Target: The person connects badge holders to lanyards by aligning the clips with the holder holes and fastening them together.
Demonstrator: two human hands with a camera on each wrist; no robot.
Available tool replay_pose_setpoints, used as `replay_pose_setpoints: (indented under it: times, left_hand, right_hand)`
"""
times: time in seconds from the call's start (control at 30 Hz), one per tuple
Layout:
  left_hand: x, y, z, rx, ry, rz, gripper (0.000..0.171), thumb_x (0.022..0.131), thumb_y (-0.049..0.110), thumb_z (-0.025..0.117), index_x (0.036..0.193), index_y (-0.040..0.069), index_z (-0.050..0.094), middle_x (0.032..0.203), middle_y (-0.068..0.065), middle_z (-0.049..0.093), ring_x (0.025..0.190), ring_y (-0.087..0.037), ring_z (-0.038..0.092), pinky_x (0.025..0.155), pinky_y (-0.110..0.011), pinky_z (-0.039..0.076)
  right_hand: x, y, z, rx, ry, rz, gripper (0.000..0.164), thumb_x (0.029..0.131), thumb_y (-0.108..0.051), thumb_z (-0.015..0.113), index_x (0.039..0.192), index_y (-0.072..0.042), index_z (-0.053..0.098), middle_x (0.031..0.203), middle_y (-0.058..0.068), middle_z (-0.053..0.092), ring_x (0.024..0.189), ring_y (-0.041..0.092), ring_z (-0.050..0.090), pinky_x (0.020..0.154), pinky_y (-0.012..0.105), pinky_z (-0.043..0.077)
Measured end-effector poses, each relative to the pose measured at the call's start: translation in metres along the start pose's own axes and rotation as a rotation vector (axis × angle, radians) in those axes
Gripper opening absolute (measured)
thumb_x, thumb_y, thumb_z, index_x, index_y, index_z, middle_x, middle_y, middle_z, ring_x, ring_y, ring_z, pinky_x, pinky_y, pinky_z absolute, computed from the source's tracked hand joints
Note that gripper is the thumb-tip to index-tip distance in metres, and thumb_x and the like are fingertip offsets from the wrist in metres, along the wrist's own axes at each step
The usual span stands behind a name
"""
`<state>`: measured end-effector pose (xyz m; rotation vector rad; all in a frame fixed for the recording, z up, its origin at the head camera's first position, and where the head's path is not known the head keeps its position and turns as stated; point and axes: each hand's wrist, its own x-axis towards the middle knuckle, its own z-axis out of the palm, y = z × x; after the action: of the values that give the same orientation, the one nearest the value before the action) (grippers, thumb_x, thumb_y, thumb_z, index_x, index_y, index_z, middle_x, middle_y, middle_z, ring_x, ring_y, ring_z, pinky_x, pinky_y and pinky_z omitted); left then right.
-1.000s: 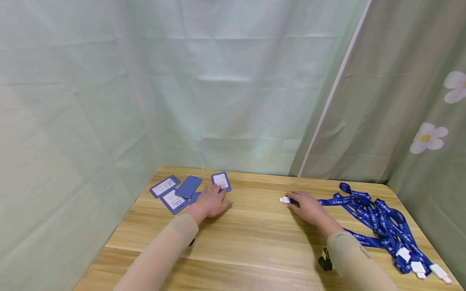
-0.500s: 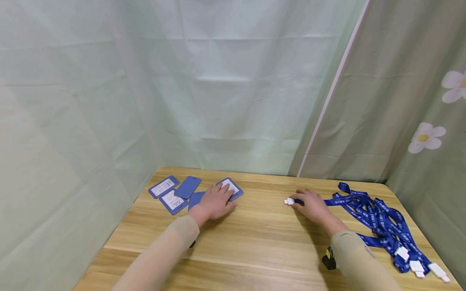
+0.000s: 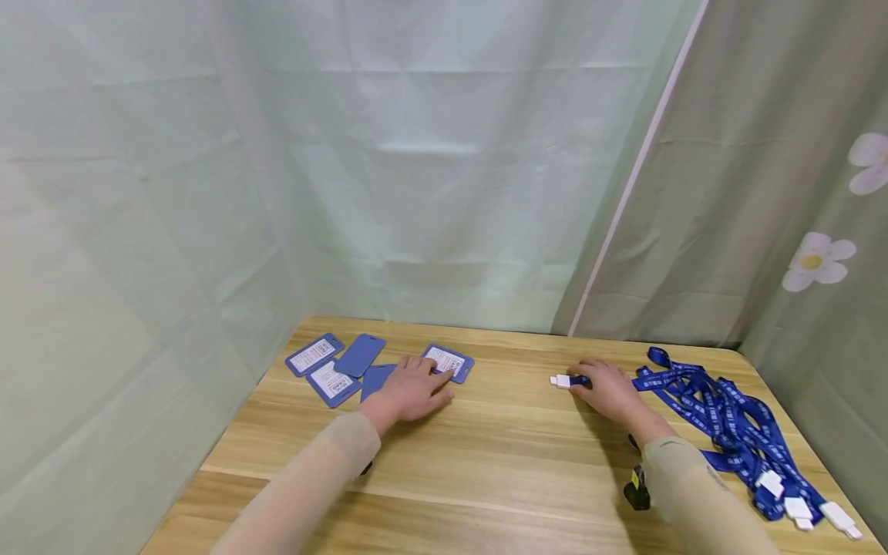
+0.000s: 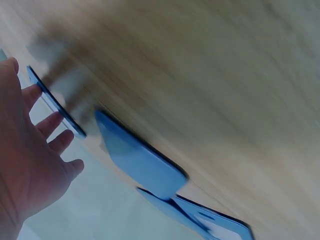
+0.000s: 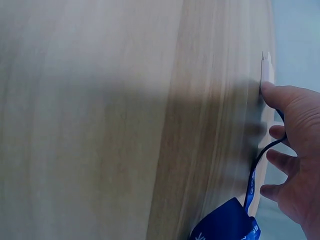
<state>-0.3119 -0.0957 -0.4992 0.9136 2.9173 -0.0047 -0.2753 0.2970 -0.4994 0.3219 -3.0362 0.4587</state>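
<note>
A blue badge holder [image 3: 455,361] with a printed white insert lies face up on the wooden table [image 3: 506,462], near the back edge and left of its middle. The left hand [image 3: 408,390] rests its fingertips on the holder; in the left wrist view its fingers are spread, with gaps between them.

Across the table, right of the middle and also towards the back edge, the right hand [image 3: 610,389] pinches a navy lanyard by its white clip [image 3: 563,381], the thumb lying against it and the clip pointing to the left edge. The other fingers stand apart, and the strap [image 5: 252,175] runs past them.

Between the left hand and the back-left corner are more holders: a plain blue holder [image 3: 377,377] partly hidden by the hand, a blank-faced holder [image 3: 360,355] overlapping a labelled holder [image 3: 333,384], and another labelled holder [image 3: 313,355] nearest the left edge.

Along the right edge lies a tangled heap of printed lanyards [image 3: 721,420], with three white clips [image 3: 798,510] towards the front-right corner. A black device [image 3: 637,495] shows beside the right sleeve [image 3: 683,478]. Pale curtains [image 3: 444,169] hang behind the table, with white flowers [image 3: 819,262] at the right.
</note>
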Motion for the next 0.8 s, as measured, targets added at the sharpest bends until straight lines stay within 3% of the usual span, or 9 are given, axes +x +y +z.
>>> replay_pose_setpoints:
  times: [0.3, 0.6, 0.8]
  left_hand:
    - [0.009, 0.024, 0.005, 0.088, 0.062, 0.005, 0.06, 0.106, 0.058, 0.039, 0.157, 0.028, 0.044, 0.142, -0.016, 0.049, 0.136, -0.039, 0.041, 0.118, -0.06, 0.026]
    - [0.004, 0.017, 0.006, 0.025, 0.0, -0.059, 0.064, 0.106, 0.062, 0.035, 0.16, 0.028, 0.038, 0.165, -0.012, 0.031, 0.152, -0.039, 0.024, 0.121, -0.06, 0.016]
    - [0.002, 0.023, 0.005, -0.02, 0.011, -0.004, 0.061, 0.107, 0.058, 0.037, 0.16, 0.027, 0.04, 0.163, -0.014, 0.035, 0.15, -0.04, 0.028, 0.119, -0.064, 0.019]
  right_hand:
    - [0.003, 0.001, 0.007, 0.049, 0.005, -0.003, 0.045, 0.097, -0.031, 0.072, 0.135, -0.006, 0.067, 0.144, 0.029, 0.053, 0.135, 0.053, 0.043, 0.109, 0.071, 0.03]
    - [0.005, -0.002, 0.007, 0.106, 0.013, 0.04, 0.044, 0.095, -0.033, 0.075, 0.13, -0.006, 0.069, 0.142, 0.026, 0.055, 0.132, 0.052, 0.047, 0.107, 0.068, 0.036]
    - [0.006, -0.004, 0.007, 0.098, 0.024, 0.029, 0.038, 0.096, -0.029, 0.075, 0.126, -0.006, 0.072, 0.139, 0.028, 0.057, 0.128, 0.053, 0.05, 0.105, 0.068, 0.038]
